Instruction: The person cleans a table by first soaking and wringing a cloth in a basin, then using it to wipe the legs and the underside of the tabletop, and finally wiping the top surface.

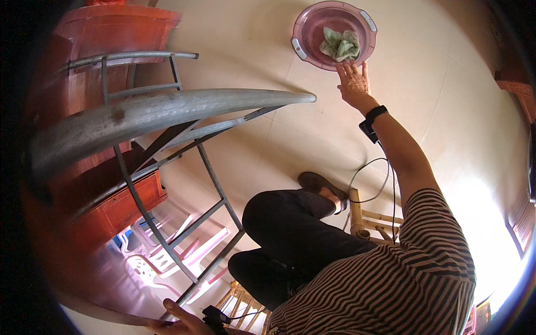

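My right arm reaches forward, and my right hand (355,85) is open, its fingers stretched out at the near rim of a pink round basin (306,29) on the floor. In the basin lies a crumpled pale green cloth (339,44), just beyond my fingertips. A grey metal tube frame (223,103) with crossing legs rises close in front of me on the left. At its lower end my left hand (184,321) is closed round a tube, thumb on top. The picture's lower edge cuts off part of that hand.
Red-brown wooden furniture (120,28) stands on the left, with a red drawer box (134,204) lower down. Below it are pink and white plastic chairs (192,251). A bamboo seat (357,215) is beside my leg. A black cable (385,162) hangs from my right wrist.
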A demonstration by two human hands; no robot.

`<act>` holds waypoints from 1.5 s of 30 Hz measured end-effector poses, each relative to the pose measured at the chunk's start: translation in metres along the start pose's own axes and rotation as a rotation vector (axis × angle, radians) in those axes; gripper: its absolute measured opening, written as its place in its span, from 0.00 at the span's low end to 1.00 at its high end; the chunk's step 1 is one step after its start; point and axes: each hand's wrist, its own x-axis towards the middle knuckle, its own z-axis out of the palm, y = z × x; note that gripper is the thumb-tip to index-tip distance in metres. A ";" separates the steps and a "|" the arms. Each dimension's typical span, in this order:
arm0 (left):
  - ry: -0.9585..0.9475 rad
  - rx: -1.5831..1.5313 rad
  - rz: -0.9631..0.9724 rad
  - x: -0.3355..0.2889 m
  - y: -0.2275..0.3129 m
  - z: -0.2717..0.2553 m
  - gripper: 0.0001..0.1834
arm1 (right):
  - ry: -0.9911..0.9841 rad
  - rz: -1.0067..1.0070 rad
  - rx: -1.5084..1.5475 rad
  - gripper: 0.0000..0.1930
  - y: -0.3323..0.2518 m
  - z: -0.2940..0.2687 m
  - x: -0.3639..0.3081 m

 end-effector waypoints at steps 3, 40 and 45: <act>-0.043 -0.009 -0.015 0.002 -0.003 -0.002 0.38 | -0.006 0.002 -0.056 0.38 -0.002 0.002 -0.011; -1.561 -1.653 -0.363 -0.093 0.299 0.167 0.23 | -0.441 0.025 0.256 0.24 0.035 0.034 -0.200; -1.668 -1.344 -0.469 -0.180 0.300 0.218 0.23 | -0.479 -0.154 0.058 0.22 0.034 0.074 -0.198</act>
